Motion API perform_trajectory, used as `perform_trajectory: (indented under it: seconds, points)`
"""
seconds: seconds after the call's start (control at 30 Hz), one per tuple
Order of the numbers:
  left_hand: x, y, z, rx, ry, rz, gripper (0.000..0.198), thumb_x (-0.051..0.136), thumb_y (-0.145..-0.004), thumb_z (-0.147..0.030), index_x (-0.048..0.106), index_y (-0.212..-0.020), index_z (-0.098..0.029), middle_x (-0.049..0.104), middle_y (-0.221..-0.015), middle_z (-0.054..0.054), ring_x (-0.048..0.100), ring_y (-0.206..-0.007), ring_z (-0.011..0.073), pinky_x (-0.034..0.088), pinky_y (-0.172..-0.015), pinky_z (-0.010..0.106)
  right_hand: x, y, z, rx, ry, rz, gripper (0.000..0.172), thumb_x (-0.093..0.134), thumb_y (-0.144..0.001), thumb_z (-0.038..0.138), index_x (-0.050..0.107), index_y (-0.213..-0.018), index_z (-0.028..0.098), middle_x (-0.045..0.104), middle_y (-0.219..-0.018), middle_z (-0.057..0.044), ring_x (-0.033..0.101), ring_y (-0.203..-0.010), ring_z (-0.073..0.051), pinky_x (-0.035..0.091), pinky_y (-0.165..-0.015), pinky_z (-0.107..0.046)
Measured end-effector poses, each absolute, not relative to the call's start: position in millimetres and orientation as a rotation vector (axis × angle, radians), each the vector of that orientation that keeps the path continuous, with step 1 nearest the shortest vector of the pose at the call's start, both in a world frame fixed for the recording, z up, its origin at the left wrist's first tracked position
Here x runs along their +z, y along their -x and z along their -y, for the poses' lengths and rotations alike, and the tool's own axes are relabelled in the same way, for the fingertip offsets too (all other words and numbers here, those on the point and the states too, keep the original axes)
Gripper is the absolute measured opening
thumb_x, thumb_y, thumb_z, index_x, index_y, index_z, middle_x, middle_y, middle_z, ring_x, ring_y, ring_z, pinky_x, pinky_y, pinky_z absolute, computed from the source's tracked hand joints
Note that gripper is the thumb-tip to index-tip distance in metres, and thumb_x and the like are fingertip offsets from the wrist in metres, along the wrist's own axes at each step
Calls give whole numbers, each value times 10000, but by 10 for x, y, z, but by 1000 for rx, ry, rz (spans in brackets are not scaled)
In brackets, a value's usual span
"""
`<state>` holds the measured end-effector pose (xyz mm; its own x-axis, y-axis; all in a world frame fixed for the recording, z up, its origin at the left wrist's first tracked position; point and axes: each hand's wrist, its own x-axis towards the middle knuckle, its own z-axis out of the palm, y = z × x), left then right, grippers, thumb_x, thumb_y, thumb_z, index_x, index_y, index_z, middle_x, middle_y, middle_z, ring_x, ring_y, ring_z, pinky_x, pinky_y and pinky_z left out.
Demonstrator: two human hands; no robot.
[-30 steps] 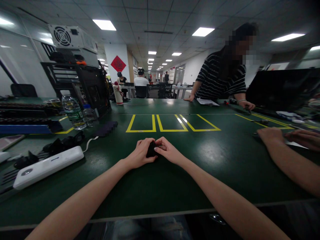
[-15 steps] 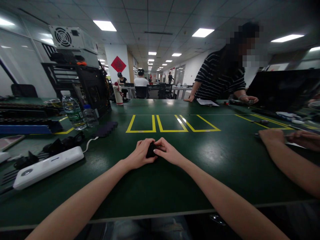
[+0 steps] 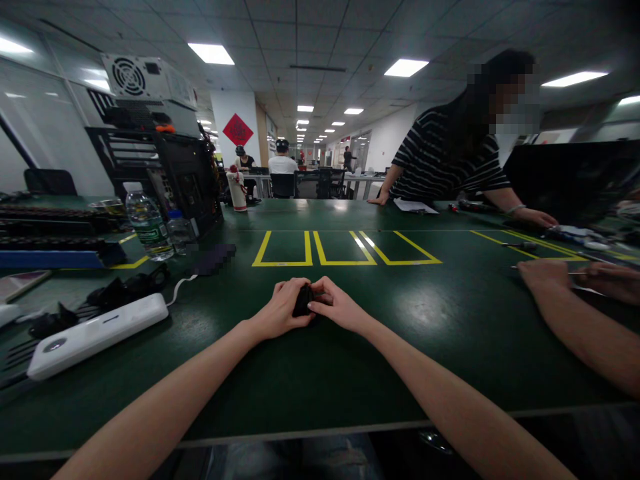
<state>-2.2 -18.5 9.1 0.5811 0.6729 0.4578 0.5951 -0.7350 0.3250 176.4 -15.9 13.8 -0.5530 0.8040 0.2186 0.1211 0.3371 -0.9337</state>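
Between my two hands is a small black object (image 3: 303, 301), mostly covered by fingers, so its kind does not show. My left hand (image 3: 281, 308) curls around its left side, thumb along the near edge. From the right, my right hand (image 3: 334, 303) pinches the object with thumb and fingertips. Both hands rest low over the green tabletop (image 3: 320, 373), just in front of the yellow tape outlines (image 3: 345, 262).
To the left lie a white power strip (image 3: 100, 337), black cables, a water bottle (image 3: 147, 223) and an open computer case (image 3: 185, 180). A person in a striped shirt (image 3: 445, 150) leans over the far right side. Another person's hands (image 3: 545, 275) work at right.
The person in the striped shirt has reached farther right with one hand. My own hands and the black object stay almost in place.
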Motion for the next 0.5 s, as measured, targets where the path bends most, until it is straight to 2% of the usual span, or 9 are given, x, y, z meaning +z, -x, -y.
perform_trajectory:
  seconds: [0.1,0.27,0.5]
  points:
    - [102,27,193,850,-2666,-1070,554,564,-701,-279,275,-1170,-222,449,-1080,60,439,-1016,215,272,-920,399,167,-1767,180,1250,795,1914,278,564,-718,229,431,-961,209,476,-1019,-17,501,-985,-166,435,-844,-364]
    - [120,20,203,846,-2659,-1077,560,572,-696,-299,281,-1169,-231,454,-1082,60,442,-1021,224,266,-923,419,184,-1753,171,1219,801,1893,156,497,-768,251,449,-909,205,496,-940,-9,495,-974,-159,419,-866,-375]
    - [107,13,194,863,-2665,-1071,548,568,-701,-292,286,-1165,-220,453,-1077,63,440,-1019,219,272,-922,408,151,-1755,156,1240,891,1882,264,499,-766,279,442,-1010,194,495,-999,-44,508,-945,-170,429,-835,-386]
